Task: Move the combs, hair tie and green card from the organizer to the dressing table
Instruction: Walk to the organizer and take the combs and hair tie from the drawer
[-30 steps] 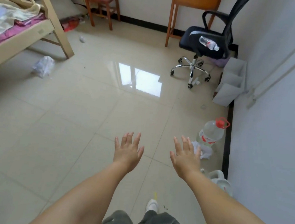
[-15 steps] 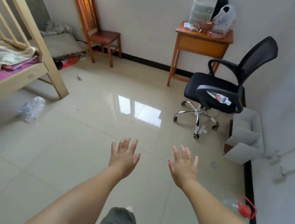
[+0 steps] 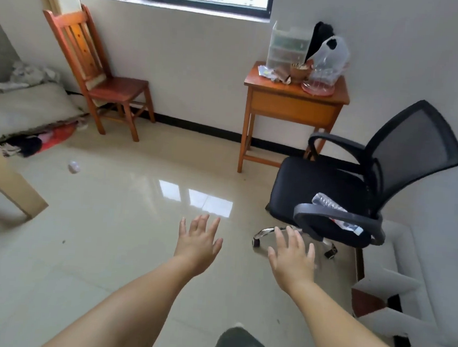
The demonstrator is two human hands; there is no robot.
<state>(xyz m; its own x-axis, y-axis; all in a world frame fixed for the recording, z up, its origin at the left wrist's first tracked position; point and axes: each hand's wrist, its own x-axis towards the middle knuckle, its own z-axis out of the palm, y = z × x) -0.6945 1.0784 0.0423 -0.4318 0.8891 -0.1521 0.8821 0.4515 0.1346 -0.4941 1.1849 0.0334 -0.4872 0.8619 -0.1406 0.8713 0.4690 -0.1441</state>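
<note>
both hands, left (image 3: 197, 243) and right (image 3: 292, 257), spread wide and empty, likely since the organizer (image 3: 287, 50) sits well ahead on the table (image 3: 294, 96).

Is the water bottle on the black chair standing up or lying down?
Lying down: the plastic bottle rests on its side across the office chair seat.

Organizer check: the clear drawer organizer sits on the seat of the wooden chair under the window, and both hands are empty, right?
Not quite. In the head view the organizer sits on the small wooden table, not the wooden chair. The left hand and right hand are indeed empty.
</note>
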